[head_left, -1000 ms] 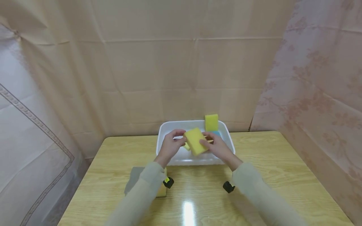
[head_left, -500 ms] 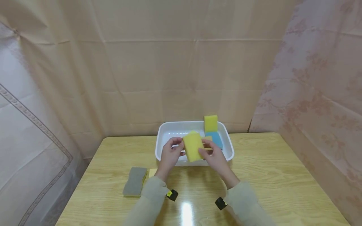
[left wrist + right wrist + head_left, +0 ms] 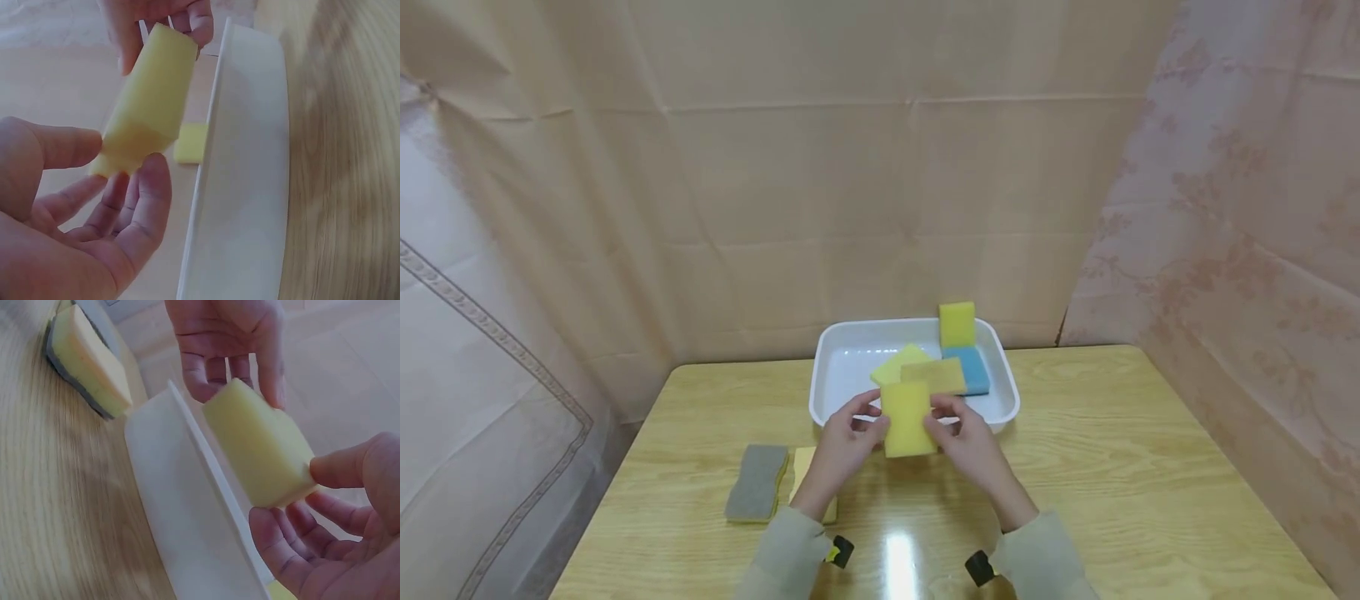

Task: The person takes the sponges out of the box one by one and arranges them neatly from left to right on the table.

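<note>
Now the left hand [image 3: 842, 433] and right hand [image 3: 966, 433] pinch the yellow sponge [image 3: 908, 419] by its ends, drawn back over the wooden table [image 3: 1112, 467] in front of the white tray [image 3: 1009, 398]. Behind, uncovered again, three sponges lie in that tray and one stands at its far rim; the lifted piece looks taken out.

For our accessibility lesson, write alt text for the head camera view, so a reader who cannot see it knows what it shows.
Two hands, left hand and right hand, hold a yellow sponge between them above a wooden table, just in front of a white tray containing yellow and blue sponges. A grey-topped sponge lies on the table to the left.
</note>
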`<move>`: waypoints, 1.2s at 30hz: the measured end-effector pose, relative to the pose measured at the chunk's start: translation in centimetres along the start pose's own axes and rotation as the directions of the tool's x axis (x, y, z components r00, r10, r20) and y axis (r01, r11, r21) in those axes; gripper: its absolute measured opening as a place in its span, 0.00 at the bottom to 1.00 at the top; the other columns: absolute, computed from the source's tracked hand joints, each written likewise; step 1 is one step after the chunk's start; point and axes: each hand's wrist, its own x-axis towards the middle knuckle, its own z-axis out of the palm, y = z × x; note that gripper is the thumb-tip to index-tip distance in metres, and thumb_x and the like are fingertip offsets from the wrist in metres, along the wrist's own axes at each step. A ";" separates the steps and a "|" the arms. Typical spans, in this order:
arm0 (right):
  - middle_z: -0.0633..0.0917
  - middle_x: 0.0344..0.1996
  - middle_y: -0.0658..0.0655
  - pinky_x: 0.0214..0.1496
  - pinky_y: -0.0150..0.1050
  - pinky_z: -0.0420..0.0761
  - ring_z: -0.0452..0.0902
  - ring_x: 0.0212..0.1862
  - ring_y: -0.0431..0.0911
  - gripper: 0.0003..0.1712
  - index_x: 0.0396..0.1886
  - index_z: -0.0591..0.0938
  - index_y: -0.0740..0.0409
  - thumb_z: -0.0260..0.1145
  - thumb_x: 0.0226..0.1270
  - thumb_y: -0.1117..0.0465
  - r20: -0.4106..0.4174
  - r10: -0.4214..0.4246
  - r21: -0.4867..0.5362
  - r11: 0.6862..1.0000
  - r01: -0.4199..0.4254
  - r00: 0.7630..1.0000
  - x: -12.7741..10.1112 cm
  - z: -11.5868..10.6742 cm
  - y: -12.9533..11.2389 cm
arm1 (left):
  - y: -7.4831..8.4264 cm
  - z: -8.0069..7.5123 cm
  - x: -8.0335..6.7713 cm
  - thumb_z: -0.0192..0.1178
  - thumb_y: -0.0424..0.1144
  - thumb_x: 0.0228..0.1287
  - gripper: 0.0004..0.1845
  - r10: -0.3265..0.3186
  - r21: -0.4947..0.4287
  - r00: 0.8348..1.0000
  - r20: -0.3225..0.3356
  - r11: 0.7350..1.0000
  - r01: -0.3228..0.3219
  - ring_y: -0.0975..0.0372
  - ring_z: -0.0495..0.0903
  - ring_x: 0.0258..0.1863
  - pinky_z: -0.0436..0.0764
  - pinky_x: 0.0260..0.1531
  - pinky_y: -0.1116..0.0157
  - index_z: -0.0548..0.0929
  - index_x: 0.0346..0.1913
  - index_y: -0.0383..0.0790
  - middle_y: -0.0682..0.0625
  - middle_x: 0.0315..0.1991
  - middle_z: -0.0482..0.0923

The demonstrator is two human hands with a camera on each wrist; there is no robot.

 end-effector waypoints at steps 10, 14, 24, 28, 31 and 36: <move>0.80 0.43 0.59 0.35 0.53 0.87 0.80 0.33 0.47 0.28 0.68 0.72 0.61 0.67 0.71 0.64 0.112 0.050 0.026 0.998 -0.053 0.992 -1.1 1.2 0.3 | -0.3 -1.2 -2.1 0.64 0.39 0.70 0.24 -0.020 0.122 0.999 0.029 0.992 0.017 0.57 0.82 0.40 0.85 0.34 0.63 0.75 0.66 0.38 0.43 0.46 0.77; 0.81 0.42 0.60 0.34 0.54 0.87 0.82 0.31 0.48 0.28 0.68 0.71 0.63 0.67 0.72 0.63 0.191 0.010 0.020 1.000 -0.014 0.982 -1.3 1.6 0.5 | -0.5 -1.9 -2.9 0.65 0.38 0.70 0.23 -0.059 0.121 0.998 0.037 0.991 0.054 0.56 0.82 0.42 0.85 0.35 0.62 0.74 0.64 0.35 0.42 0.48 0.76; 0.83 0.40 0.58 0.33 0.52 0.87 0.83 0.29 0.51 0.30 0.69 0.67 0.64 0.66 0.72 0.61 0.304 0.007 -0.037 0.999 0.004 0.953 -1.1 2.5 0.6 | -1.3 -3.5 -3.5 0.66 0.37 0.68 0.21 -0.118 0.156 0.989 0.084 0.982 0.104 0.57 0.82 0.36 0.87 0.36 0.56 0.74 0.59 0.35 0.42 0.47 0.76; 0.83 0.39 0.57 0.31 0.47 0.86 0.83 0.29 0.52 0.29 0.68 0.68 0.65 0.66 0.73 0.60 0.320 0.004 -0.083 0.996 0.024 0.948 -1.0 2.5 0.6 | -1.6 -3.9 -3.5 0.66 0.37 0.69 0.20 -0.128 0.134 0.986 0.104 0.984 0.114 0.56 0.82 0.33 0.87 0.36 0.52 0.75 0.59 0.33 0.42 0.45 0.76; 0.83 0.38 0.56 0.30 0.46 0.86 0.84 0.30 0.54 0.29 0.68 0.68 0.65 0.66 0.73 0.60 0.340 0.007 -0.089 0.996 0.025 0.940 -1.0 2.6 0.8 | -1.8 -4.1 -3.5 0.66 0.37 0.68 0.19 -0.129 0.132 0.986 0.102 0.985 0.115 0.54 0.83 0.31 0.88 0.35 0.52 0.76 0.57 0.32 0.42 0.42 0.77; 0.82 0.37 0.55 0.28 0.43 0.86 0.84 0.30 0.52 0.31 0.69 0.67 0.68 0.66 0.73 0.60 0.371 0.006 -0.096 0.995 0.032 0.929 -1.1 3.0 1.2 | -2.2 -4.4 -3.5 0.68 0.35 0.67 0.17 -0.132 0.164 0.988 0.081 0.979 0.117 0.54 0.83 0.27 0.88 0.30 0.57 0.78 0.54 0.32 0.43 0.40 0.80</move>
